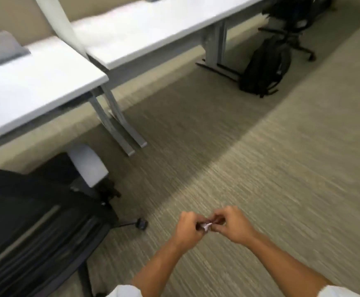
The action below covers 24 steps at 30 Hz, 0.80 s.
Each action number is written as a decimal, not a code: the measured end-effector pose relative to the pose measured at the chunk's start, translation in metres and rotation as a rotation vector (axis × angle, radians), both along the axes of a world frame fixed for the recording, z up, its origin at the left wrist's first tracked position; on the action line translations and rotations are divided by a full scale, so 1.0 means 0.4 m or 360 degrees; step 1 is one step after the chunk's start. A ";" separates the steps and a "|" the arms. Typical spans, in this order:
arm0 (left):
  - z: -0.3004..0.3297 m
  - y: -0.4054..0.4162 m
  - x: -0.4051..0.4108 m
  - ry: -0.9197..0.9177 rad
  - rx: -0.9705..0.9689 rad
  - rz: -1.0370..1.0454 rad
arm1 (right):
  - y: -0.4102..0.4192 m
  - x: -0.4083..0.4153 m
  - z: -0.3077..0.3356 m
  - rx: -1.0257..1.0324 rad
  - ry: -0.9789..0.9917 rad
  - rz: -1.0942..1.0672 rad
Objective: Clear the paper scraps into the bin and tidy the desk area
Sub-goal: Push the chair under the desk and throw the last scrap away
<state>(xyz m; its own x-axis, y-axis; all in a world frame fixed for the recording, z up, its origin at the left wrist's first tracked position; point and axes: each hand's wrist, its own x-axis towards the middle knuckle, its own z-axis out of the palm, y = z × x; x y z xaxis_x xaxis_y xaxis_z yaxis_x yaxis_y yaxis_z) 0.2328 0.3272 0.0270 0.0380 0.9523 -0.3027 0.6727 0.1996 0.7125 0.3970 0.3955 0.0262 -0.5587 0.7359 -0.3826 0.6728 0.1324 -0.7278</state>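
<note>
My left hand (186, 229) and my right hand (233, 225) are held together in front of me over the carpet, both closed around a small wad of white paper scraps (207, 225) that shows between the fingers. Only a small piece of the paper is visible; the rest is hidden by the fingers. The near white desk (35, 86) stands at the upper left, well away from my hands. No bin appears in the head view, which is blurred by motion.
A black office chair (35, 221) stands at the lower left by the near desk. A second white desk (142, 33) runs across the back. A black backpack (264, 67) leans by its leg, with another black chair (299, 20) behind it.
</note>
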 end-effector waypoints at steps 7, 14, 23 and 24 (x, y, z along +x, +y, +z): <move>0.629 -0.018 -0.099 0.0157 0.0187 0.0041 | 0.058 -0.141 0.620 0.0245 0.0072 0.0178; 0.993 -0.221 -0.300 -0.0184 0.0384 0.0622 | -0.070 -0.374 1.033 0.0216 0.0412 0.0387; 1.109 -0.730 -0.557 -0.1126 0.0665 0.1186 | -0.492 -0.687 1.200 -0.0530 0.0679 0.0825; 1.112 -0.795 -0.586 -0.1149 0.0689 0.1277 | -0.548 -0.729 1.195 -0.0643 0.0682 0.0816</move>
